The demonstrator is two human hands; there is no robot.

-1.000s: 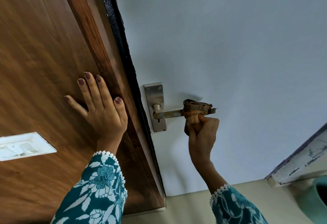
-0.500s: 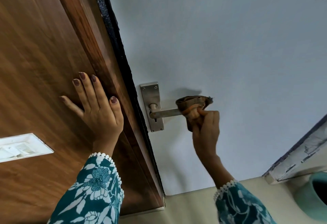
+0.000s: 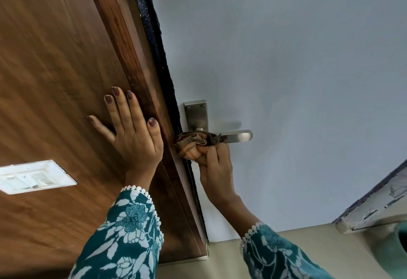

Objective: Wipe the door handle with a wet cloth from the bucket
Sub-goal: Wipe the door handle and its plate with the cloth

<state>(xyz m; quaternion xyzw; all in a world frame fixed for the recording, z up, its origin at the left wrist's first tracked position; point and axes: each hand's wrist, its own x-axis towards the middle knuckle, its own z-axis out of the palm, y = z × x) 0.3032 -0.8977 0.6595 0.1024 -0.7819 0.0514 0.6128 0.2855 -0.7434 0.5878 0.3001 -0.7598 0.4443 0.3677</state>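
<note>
A metal lever door handle point(image 3: 239, 136) juts from its steel backplate point(image 3: 196, 114) on the pale blue door point(image 3: 286, 69). My right hand point(image 3: 217, 168) grips a brown and orange checked cloth point(image 3: 191, 144) pressed around the handle's inner end, close to the backplate; the outer end of the lever is bare. My left hand point(image 3: 130, 131) lies flat with fingers spread on the brown wooden frame point(image 3: 66, 80), holding nothing. At the lower right edge a teal bucket point(image 3: 398, 254) shows only part of its rim.
A white switch plate point(image 3: 33, 176) is set into the wood at the left. A chipped white ledge point(image 3: 374, 208) runs at the lower right above the bucket. Beige floor point(image 3: 220, 261) lies below the door.
My right hand has slid the cloth along the lever from its outer tip to the end by the backplate, baring the tip. The left hand stays flat on the wood.
</note>
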